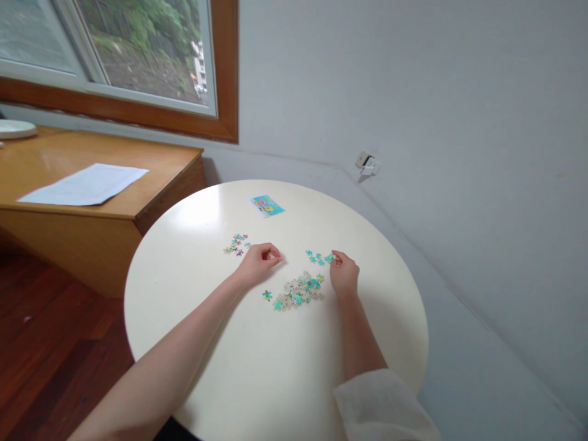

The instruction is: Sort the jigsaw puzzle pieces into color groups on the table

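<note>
My left hand (pixel 261 263) hovers over the middle of the round table, thumb and fingers pinched together; whatever may be between the tips is too small to make out. To its left lies a small cluster of jigsaw pieces (pixel 236 245), some pink and yellow. On the right, my right hand (pixel 345 274) is closed, its fingertips on a teal puzzle piece (pixel 329 258). A few more teal pieces (pixel 315 257) lie just left of it. Nearer to me, between my forearms, spreads a larger heap of puzzle pieces (pixel 298 292), several with grey backs up. One loose piece (pixel 267 296) sits left of the heap.
A colourful picture card (pixel 267 206) rests near the far edge of the white round table (pixel 184 269). Beyond, at left, a wooden desk (pixel 174 160) carries a white sheet of paper (pixel 87 185). A wall socket with a plug (pixel 367 163) is behind the table.
</note>
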A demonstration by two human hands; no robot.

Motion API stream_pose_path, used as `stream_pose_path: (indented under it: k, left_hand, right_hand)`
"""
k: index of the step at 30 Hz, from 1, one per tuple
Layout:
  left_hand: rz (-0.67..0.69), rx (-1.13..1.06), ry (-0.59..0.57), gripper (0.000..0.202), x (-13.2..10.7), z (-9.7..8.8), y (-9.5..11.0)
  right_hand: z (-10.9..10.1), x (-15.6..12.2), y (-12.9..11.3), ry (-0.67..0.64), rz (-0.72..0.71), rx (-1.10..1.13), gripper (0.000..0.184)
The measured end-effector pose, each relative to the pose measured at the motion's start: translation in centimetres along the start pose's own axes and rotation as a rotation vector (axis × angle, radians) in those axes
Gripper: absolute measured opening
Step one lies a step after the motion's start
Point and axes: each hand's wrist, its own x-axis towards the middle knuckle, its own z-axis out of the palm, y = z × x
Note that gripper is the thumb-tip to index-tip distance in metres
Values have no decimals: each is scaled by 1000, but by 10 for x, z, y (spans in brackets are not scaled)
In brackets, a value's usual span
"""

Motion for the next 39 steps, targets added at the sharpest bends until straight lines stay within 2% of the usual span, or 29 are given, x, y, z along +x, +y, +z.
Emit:
stream_pose_path:
  k: [6, 13, 29, 39]
  left_hand:
    - [-13, -12, -3, 13, -1, 0, 3]
    - [-15, -33, -8, 16, 0, 1, 2]
    - [-21, -23, -13, 14, -1, 0, 3]
    - [-22, -18, -12, 15, 0, 1, -1]
  right_hand:
    - [-3, -1, -3, -48, -22, -66, 35]
    - [-4, -1, 0, 36, 35, -185, 32]
    - [-5, -1, -3, -59, 61, -178, 37]
    - [-1, 0, 1, -35, 42, -156, 36]
